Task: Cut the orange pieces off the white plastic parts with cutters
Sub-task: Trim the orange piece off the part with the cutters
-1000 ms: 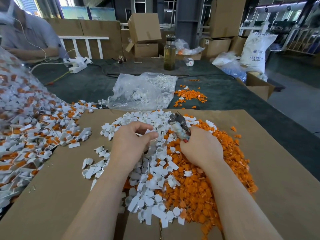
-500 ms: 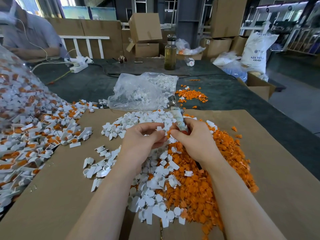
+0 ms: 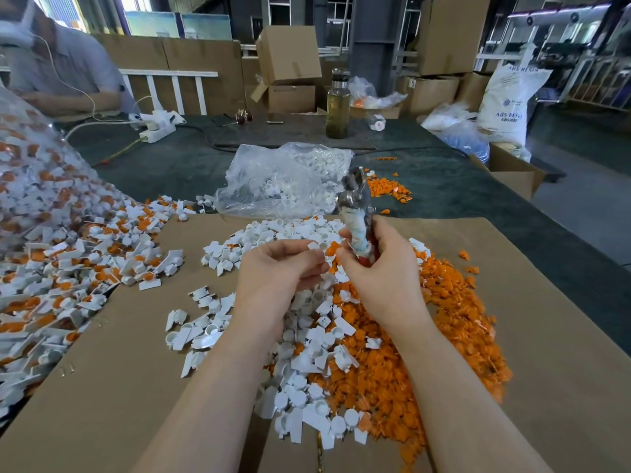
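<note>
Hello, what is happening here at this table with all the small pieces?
A person is trimming plastic parts over a sheet of cardboard. The right hand grips the cutters, their tip pointing up and away. The left hand pinches a small white part beside them. Below lie a heap of white parts and a heap of orange pieces; more uncut parts are piled at the left.

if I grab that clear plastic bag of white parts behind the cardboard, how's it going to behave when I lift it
The clear plastic bag lies crumpled and slack, so it will probably sag and fold rather than hold shape. The loose white parts inside would likely slide to the lowest point. They look small and hollow, so probably light. Whether its mouth is closed is unclear, so spilling is possible.
</note>
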